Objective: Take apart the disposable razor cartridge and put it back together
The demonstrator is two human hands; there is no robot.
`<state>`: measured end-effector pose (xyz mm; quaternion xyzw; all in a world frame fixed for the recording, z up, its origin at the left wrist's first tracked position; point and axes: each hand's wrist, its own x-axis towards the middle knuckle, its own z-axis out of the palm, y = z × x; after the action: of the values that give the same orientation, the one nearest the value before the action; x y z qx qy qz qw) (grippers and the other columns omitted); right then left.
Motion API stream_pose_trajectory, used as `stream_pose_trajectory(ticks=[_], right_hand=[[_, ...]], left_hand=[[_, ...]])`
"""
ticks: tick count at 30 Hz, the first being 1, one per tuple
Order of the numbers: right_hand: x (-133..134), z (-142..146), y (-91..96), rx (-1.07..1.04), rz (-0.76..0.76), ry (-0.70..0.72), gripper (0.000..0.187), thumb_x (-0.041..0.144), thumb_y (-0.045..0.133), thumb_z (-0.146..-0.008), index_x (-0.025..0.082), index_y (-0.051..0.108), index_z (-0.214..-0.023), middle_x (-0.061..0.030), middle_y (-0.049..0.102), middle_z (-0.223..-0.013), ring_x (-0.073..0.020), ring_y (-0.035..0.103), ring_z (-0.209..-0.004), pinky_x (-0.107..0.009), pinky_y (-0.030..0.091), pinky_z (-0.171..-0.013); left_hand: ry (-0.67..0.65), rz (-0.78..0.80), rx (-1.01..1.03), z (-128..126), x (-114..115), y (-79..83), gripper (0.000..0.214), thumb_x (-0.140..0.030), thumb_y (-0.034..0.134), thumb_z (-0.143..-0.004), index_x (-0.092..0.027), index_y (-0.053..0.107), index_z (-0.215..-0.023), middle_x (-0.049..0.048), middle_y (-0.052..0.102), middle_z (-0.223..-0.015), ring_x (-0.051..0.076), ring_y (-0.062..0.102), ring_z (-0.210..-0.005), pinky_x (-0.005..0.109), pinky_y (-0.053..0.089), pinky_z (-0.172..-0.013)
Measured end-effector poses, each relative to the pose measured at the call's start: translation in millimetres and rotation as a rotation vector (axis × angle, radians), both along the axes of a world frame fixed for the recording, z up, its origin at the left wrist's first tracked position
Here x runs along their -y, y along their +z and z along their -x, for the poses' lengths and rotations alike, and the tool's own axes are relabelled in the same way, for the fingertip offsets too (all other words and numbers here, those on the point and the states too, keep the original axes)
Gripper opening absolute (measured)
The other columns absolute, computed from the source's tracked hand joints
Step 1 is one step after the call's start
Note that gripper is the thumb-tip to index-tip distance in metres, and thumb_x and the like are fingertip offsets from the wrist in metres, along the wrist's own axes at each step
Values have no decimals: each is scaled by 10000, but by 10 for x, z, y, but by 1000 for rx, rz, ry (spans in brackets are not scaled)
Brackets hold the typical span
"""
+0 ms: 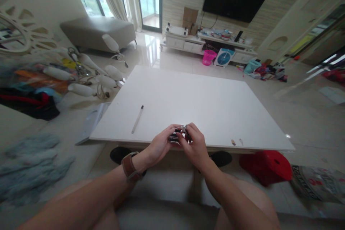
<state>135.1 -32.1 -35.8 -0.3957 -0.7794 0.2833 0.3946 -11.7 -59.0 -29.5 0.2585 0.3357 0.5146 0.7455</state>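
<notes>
My left hand (163, 141) and my right hand (194, 142) meet over the near edge of the white table (185, 93). Between them they grip a small black and silver object (174, 136); its kind is too small to make out. The left fingers wrap its black side, while the right thumb and fingers pinch by its shiny metal part (183, 128). A slim pale stick with a black end (137, 119), perhaps a toothbrush, lies to the left. To the right lie a small brown piece (233, 142) and a small clear piece (241, 141).
On the floor right of the table sits a red object (266, 167) beside a printed bag (318, 183). Lamp shades (105, 81) crowd the left edge. Grey-blue cloth (35, 169) lies on the left floor. Beyond stand a pink basket (209, 57) and a low cabinet (184, 44).
</notes>
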Motion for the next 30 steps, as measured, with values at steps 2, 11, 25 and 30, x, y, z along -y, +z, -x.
stream_pose_trajectory(ticks=[2, 11, 25, 30], right_hand=[[8, 9, -38, 19, -34, -6, 89, 165, 553, -927, 205, 548, -848, -24, 522, -830, -155, 495, -720, -276, 380, -643], [15, 29, -118, 42, -72, -16, 86, 127, 515, -929, 204, 552, -920, -40, 564, -892, -171, 537, -784, -274, 402, -679], [-26, -3, -98, 63, -6, 15, 98, 125, 527, -923, 201, 546, -864, -30, 563, -890, -163, 535, -788, -271, 394, -701], [-83, -7, -77, 35, 79, 59, 109, 130, 572, -903, 196, 548, -820, -12, 556, -840, -156, 531, -784, -262, 385, -707]], left_hand=[[23, -13, -4, -37, 14, -20, 253, -369, 620, -880, -164, 674, -1017, 98, 682, -1082, 218, 626, -977, 294, 524, -759], [82, 17, -7, -53, 2, -106, 402, -379, 667, -880, -166, 652, -1220, 112, 687, -1180, 240, 627, -1083, 361, 487, -937], [59, 18, -23, -62, 17, -184, 391, -408, 658, -879, -178, 656, -1195, 117, 633, -1283, 252, 577, -1185, 350, 507, -928], [13, -12, -154, -13, -4, -218, 382, -449, 655, -867, -163, 664, -1121, 124, 655, -1211, 269, 610, -1113, 385, 544, -880]])
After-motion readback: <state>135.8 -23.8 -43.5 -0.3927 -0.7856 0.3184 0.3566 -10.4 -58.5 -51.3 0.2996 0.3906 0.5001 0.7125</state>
